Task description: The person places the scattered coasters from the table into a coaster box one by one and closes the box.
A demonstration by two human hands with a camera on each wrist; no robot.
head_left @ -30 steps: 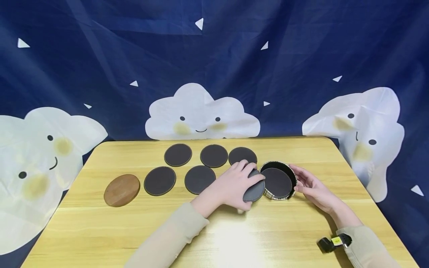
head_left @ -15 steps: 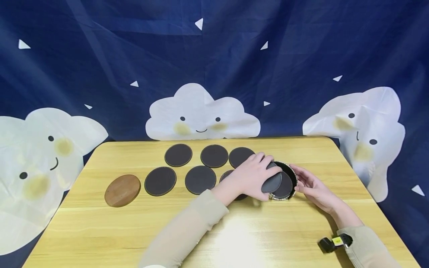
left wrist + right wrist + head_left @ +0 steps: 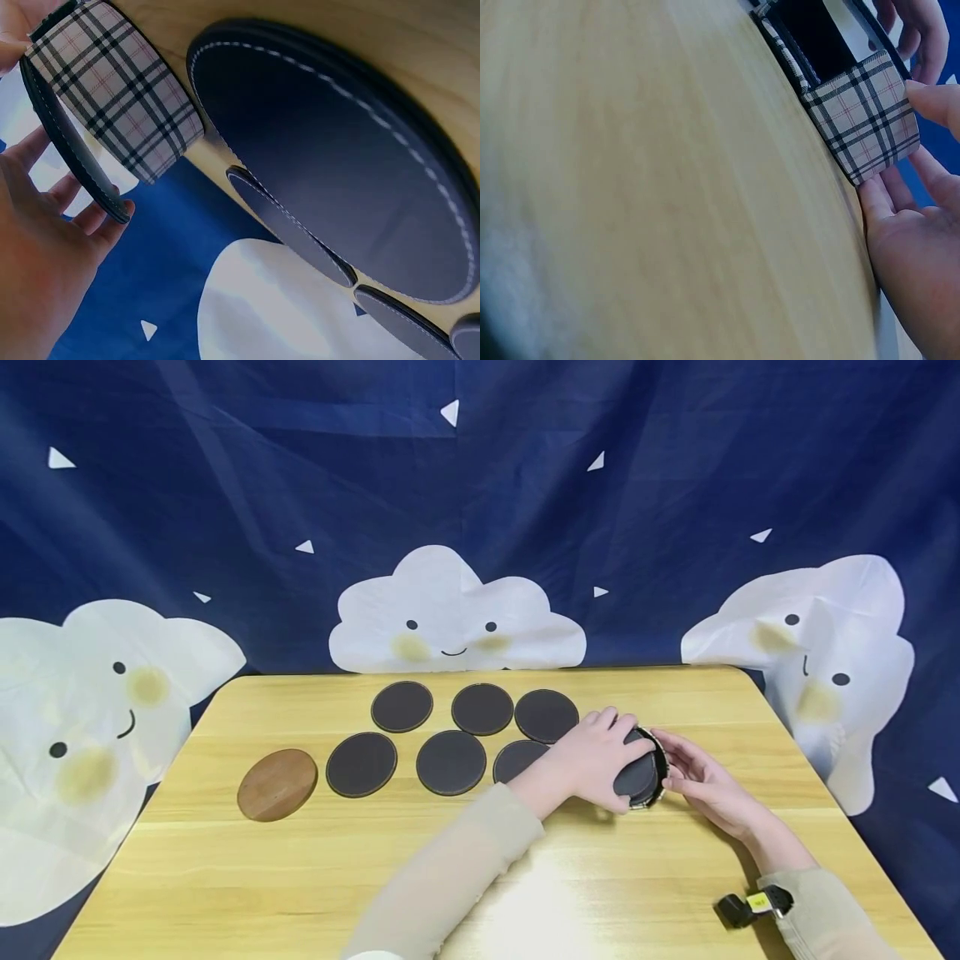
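My left hand (image 3: 596, 760) grips a round black coaster (image 3: 637, 778) with pale edge stitching by its rim, thumb at the near side. The coaster hovers tilted over the mouth of a round plaid coaster holder (image 3: 116, 90). At the holder's right side, my right hand (image 3: 708, 793) grips its wall, thumb near the upper rim and fingers lower down, as the right wrist view shows. A dark disc edge shows low inside the holder, just above its base. Partly behind my left forearm lies another black coaster (image 3: 517, 760) on the table.
Several more black coasters lie flat in two rows left of the hands, among them a back-row coaster (image 3: 547, 716) and a front-row coaster (image 3: 451, 762). A brown wooden disc (image 3: 277, 785) rests farther left. Behind the wooden table (image 3: 225, 877) hangs a blue cloud-patterned curtain (image 3: 480, 485).
My left hand has carried the coaster rightward, from beside the holder to over its mouth. My right hand stays at the holder. A coaster formerly covered by my left hand now partly shows.
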